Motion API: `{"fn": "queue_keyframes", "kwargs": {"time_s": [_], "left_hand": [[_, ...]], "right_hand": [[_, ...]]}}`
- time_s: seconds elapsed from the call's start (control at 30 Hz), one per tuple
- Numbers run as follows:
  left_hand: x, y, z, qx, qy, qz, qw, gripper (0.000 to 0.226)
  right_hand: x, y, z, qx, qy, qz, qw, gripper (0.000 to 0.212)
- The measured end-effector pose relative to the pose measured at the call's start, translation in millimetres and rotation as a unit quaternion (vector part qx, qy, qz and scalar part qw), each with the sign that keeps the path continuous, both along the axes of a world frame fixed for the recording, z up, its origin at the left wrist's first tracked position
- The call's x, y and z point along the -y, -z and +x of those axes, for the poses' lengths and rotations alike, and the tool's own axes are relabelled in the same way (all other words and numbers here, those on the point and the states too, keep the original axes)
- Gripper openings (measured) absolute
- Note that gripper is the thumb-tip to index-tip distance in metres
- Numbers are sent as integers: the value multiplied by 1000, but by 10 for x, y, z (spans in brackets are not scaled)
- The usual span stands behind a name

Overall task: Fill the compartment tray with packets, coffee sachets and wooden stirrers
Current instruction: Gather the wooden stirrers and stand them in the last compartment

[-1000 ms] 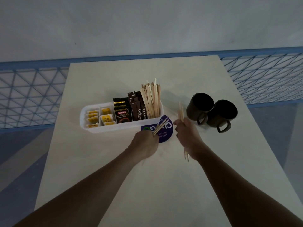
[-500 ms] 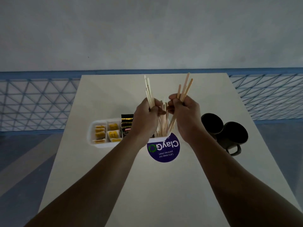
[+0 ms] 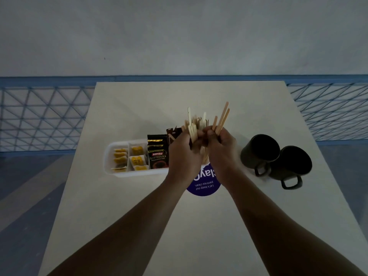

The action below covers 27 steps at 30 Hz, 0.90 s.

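Left hand (image 3: 185,154), right hand (image 3: 222,152) round stirrers (image 3: 222,118) above tray (image 3: 139,173)

2 dark mugs (image 3: 275,159) touching, purple round sticker (image 3: 205,186), beige table (image 3: 139,216)

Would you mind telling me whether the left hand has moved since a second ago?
Yes. The left hand, gripping stirrers, has gone from beside the purple sticker up over the stirrer end of the tray.

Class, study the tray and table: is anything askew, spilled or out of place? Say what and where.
Nothing is spilled. The stirrers gripped in the left hand and right hand splay at different angles above the right end of the tray. A purple sign on the table reads upside down from here.
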State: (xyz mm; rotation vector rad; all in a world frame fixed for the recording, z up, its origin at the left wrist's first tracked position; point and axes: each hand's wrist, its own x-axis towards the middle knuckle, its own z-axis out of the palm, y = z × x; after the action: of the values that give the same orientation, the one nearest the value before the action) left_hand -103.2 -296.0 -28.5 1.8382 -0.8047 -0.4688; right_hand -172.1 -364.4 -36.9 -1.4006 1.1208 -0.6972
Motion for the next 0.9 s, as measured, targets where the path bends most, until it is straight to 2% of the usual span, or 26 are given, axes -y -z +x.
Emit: {"fn": "queue_keyframes", "kwargs": {"time_s": [0.2,0.33,0.43,0.63,0.9], "left_hand": [[47,-124,79,55,-14,25,998,15],[48,-233,138,78,-13,21,997,32],[22,-302,188,82,-20,11,996,34],[-53,-381,318,90,-30,8,996,37],[-189,-340,493,91,-23,40,995,32]], "right_hand": [[25,51,-45,-101,-60,-68,991,30],[65,68,-76,-184,-90,-122,971,26],[82,55,-78,-222,-114,-168,954,26],[110,-35,-92,-233,-132,-194,944,12],[114,-66,-100,-214,-133,-208,945,8]]}}
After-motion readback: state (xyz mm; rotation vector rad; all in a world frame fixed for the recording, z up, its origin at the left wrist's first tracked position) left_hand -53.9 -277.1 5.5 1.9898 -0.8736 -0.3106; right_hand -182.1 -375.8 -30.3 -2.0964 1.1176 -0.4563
